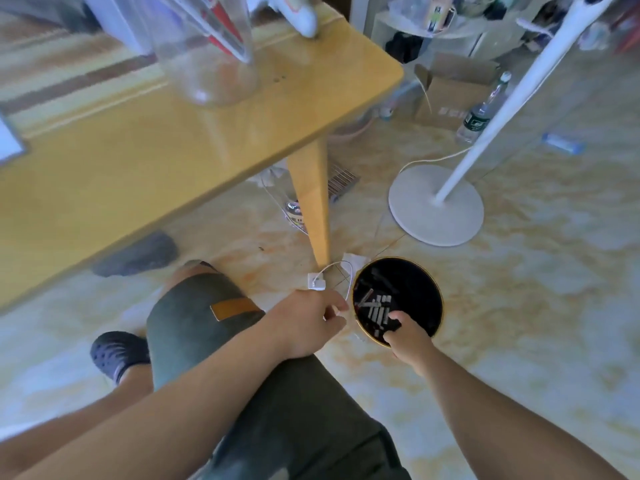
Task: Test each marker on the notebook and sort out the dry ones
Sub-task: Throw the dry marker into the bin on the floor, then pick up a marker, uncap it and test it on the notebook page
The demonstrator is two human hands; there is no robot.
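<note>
Your knees in dark green shorts (294,410) fill the bottom of the view; both bare forearms reach forward over them. Your left hand (308,323) hangs just beside the left rim of a round black bin (434,289), fingers curled inward; a thin white cable (337,268) passes by the fingertips, but you cannot tell whether they pinch it. Your right hand (408,337) is over the near rim of the bin, fingers bent down into its mouth, touching or close over a heap of pale grey markers (375,310) lying criss-cross inside; a firm grip is not plain. A small white plug (317,282) sits on the floor just left of the bin, by the foot of the table leg (311,209). Dark shoes (117,355) rest on the marbled floor. Beyond, the yellow wooden table (138,161) carries a clear plastic jar (207,64) holding red and white pens. A notebook corner (8,140) shows at the left edge. Right: white fan base (436,206), bottle (481,112), cardboard box (450,95).
</note>
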